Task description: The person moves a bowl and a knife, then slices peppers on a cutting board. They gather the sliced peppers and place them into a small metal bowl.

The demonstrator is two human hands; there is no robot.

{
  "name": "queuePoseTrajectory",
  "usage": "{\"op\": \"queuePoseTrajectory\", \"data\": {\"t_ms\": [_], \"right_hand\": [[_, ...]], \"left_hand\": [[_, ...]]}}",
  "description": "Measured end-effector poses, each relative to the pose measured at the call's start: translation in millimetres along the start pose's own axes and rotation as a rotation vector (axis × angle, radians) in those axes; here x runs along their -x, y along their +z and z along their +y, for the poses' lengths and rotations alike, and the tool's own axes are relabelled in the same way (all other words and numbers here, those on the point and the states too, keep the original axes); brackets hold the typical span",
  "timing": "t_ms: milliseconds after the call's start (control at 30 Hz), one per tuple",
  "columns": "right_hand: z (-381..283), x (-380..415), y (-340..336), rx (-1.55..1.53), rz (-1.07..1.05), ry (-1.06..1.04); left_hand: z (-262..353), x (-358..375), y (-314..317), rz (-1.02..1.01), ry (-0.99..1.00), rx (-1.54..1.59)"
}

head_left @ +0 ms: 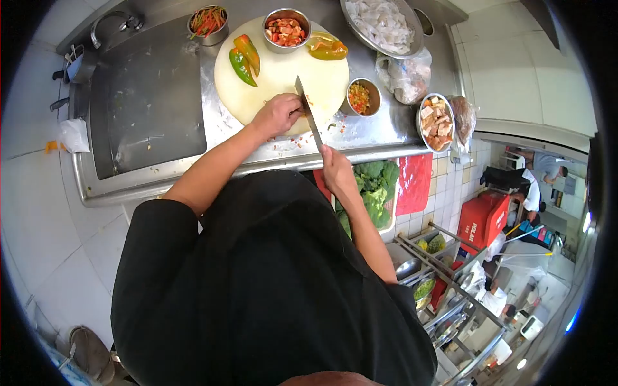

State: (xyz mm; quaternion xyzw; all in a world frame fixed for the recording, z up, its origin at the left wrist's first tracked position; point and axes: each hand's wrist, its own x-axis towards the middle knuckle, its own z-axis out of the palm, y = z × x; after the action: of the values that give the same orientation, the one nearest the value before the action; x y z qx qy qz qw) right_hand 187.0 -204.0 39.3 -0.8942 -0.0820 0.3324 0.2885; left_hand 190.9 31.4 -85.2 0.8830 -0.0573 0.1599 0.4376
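Observation:
On the round cream cutting board [277, 83], my left hand [278, 114] is closed with curled fingers beside the knife blade, over something mostly hidden. My right hand [337, 168] grips the handle of the knife [310, 116], whose blade points away from me across the board. Halved green-orange peppers [243, 62] lie on the board's left, and another pepper piece [327, 47] is at its upper right. A metal bowl of red chunks [285, 32] stands at the board's far edge. Small chopped bits are scattered near my left hand.
Right of the board stand a cup of diced pepper [358, 96], a bowl of pale cubes [436, 122] and a large bowl of whitish strips [380, 26]. A cup of pepper strips [208, 24] is near the sink [148, 96]. Broccoli [375, 186] sits below the counter edge. Other people are at far right.

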Motion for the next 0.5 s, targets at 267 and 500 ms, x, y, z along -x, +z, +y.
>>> {"op": "queuePoseTrajectory", "data": {"t_ms": [267,500], "right_hand": [[1.3,-18.0,4.7,-0.083,0.01,0.013],[-6.4,1.7,-7.2,-0.028,0.007,0.015]], "left_hand": [[8.6,5.1,-15.3,0.061,0.06,0.034],[5.8,-2.3,-19.2,-0.035,0.077,-0.004]]}}
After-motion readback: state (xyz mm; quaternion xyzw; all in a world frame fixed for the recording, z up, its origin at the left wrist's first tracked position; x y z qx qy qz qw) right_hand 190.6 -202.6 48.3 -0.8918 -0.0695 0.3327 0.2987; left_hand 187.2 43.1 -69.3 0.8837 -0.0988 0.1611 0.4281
